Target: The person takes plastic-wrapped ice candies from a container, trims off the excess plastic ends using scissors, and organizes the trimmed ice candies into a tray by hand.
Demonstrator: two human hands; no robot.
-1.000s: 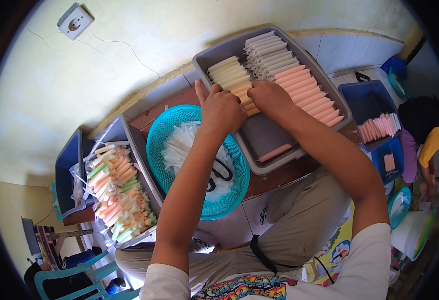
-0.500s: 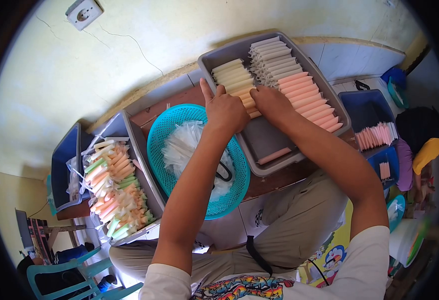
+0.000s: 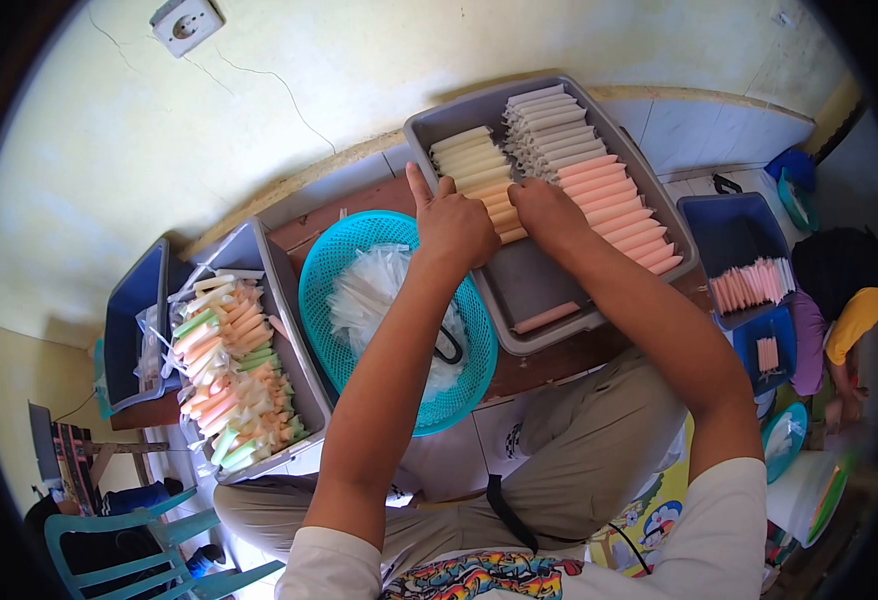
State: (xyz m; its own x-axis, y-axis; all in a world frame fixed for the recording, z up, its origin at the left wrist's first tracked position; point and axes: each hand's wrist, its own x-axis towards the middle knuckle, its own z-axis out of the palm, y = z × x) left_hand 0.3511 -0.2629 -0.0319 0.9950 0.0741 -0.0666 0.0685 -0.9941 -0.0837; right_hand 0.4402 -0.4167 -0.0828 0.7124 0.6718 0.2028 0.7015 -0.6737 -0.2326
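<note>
Both hands are over a grey tray (image 3: 529, 290) of filled tubes in rows. My left hand (image 3: 454, 228) lies at the tray's left edge with one finger stretched out, its other fingers curled at the orange tubes (image 3: 502, 212). My right hand (image 3: 549, 212) is closed at the other end of those orange tubes; its fingertips are hidden. Cream tubes (image 3: 469, 160) and white tubes (image 3: 556, 130) lie farther back. Pink tubes (image 3: 614, 205) fill the right side, and one single pink tube (image 3: 546, 318) lies near the front edge.
A turquoise basket (image 3: 321, 330) holds clear plastic and black-handled scissors (image 3: 449, 345). Left of it, a grey bin (image 3: 304, 375) holds mixed coloured tubes. Blue bins (image 3: 734, 225) stand at the right beside another person (image 3: 849, 320). A green chair (image 3: 164, 550) is at lower left.
The view has shifted slightly, moving the scene within the frame. Both hands stay at the orange tubes with nearly the same pose.
</note>
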